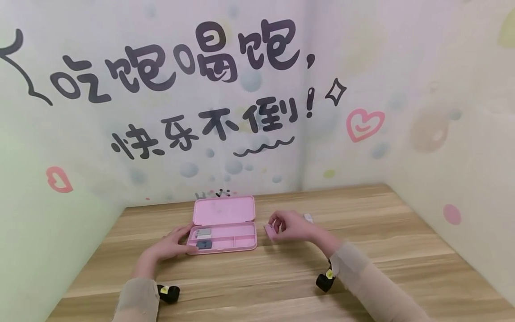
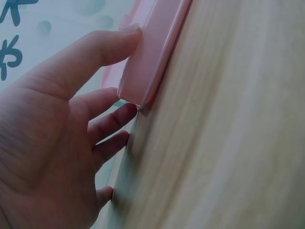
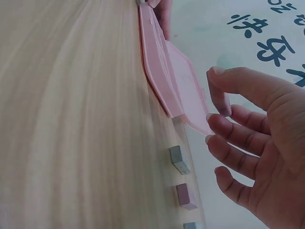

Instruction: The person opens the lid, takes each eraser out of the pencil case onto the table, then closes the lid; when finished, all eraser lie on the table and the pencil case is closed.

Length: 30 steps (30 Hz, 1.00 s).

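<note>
Gripped in the left hand [image 1: 170, 246] an open pink plastic case [image 1: 241, 230], lengthwise left to right on the wood-grain table [image 1: 245, 286]! Pinched in the right hand [image 1: 293, 226], just off the case's right end, a small pink block [image 1: 270, 231], steeply slanted! Read black wall lettering [image 1: 219, 124] beyond: “吃饱喝饱,快乐不倒!”

1. Here's the left sleeve [image 1: 134, 304], plain and beige, the one nearer the table's [image 1: 249, 290] left edge, finishing in a greyish, softly creased cuff.
2. Over toward the right edge, the right sleeve [image 1: 382, 286] matches: long, close-fitting, beige, with that same greyish band at the wrist.
3. Beside the left cuff, a stubby black wrist camera [image 1: 173, 295], rounded, wearing a bright yellow tag [image 1: 164, 290].
4. And its black twin [image 1: 323, 283] at the right cuff, yellow tag [image 1: 329, 273] included!
5. Left hand [image 1: 172, 244] bare, right hand [image 1: 295, 226] bare.
</note>
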Each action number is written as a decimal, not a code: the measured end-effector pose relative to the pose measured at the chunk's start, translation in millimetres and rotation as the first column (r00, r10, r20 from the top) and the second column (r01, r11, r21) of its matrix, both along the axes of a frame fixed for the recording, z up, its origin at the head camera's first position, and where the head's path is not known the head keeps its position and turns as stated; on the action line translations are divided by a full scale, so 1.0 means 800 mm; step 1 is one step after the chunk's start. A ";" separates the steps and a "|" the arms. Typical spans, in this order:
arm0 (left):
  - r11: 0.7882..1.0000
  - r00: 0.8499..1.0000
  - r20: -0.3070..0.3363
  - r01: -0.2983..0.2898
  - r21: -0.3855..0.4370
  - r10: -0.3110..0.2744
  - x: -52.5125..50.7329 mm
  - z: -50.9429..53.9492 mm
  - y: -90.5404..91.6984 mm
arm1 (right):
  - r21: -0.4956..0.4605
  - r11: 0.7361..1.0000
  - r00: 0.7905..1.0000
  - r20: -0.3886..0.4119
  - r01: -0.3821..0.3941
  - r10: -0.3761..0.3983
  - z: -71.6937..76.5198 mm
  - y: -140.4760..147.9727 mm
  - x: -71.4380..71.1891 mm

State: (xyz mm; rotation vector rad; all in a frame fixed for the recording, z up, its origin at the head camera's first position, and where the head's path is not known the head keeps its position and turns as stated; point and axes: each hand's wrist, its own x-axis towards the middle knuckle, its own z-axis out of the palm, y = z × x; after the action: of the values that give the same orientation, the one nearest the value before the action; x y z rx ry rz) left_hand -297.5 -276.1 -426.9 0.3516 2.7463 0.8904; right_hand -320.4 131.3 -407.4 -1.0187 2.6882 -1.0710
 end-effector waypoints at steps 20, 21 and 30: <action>1.000 1.000 0.010 -0.003 -0.006 0.003 0.001 0.002 -0.001 | -0.039 0.992 0.985 0.136 0.117 -0.110 -0.019 0.004 0.014; 1.000 1.000 0.012 -0.002 -0.004 0.002 0.001 0.002 -0.001 | -0.037 0.992 0.985 0.131 0.120 -0.114 -0.020 0.004 0.015; 1.000 1.000 0.009 0.002 -0.001 -0.002 0.002 0.001 0.000 | 0.021 0.983 0.975 0.120 0.184 -0.185 -0.029 0.004 0.017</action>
State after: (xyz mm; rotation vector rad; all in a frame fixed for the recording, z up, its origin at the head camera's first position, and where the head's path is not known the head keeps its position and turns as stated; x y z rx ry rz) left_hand -296.3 -275.9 -426.0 0.3489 2.7377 0.8884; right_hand -307.1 134.6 -430.8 -0.6873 2.7268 -1.1093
